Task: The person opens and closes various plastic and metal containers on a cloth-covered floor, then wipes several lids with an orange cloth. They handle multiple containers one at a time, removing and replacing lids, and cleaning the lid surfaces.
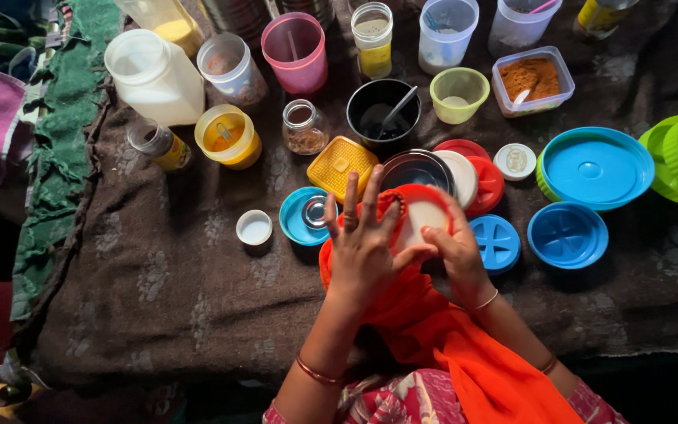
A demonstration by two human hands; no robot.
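1. Head view looks down on a dark brown patterned blanket (158, 275) covered with open jars, cups and loose lids.
2. Near the lower middle, the left hand (362, 255) and the right hand (457, 255) meet over a round white lid (421, 213) wrapped at its edge in an orange cloth (464, 361).
3. Left-hand fingers (351, 196) are spread wide and point away from the person; the thumb reaches across to the lid's near edge.
4. Right-hand fingers (437, 235) are curled and pressed against the lid, holding it with the cloth from the right side.
5. The cloth trails from the lid back toward the person's lap.
6. Just beyond the hands sit a dark metal bowl (416, 169), a yellow square lid (342, 165) and a stack of red and white lids (476, 177).
7. A small blue lid (304, 216) lies just left of the left hand, with a small white cap (254, 228) further left.
8. Right of the hands lie two blue ribbed lids (496, 243) (566, 234) and a large blue lid (596, 167).
9. A black cup with a spoon (382, 114) stands further back.
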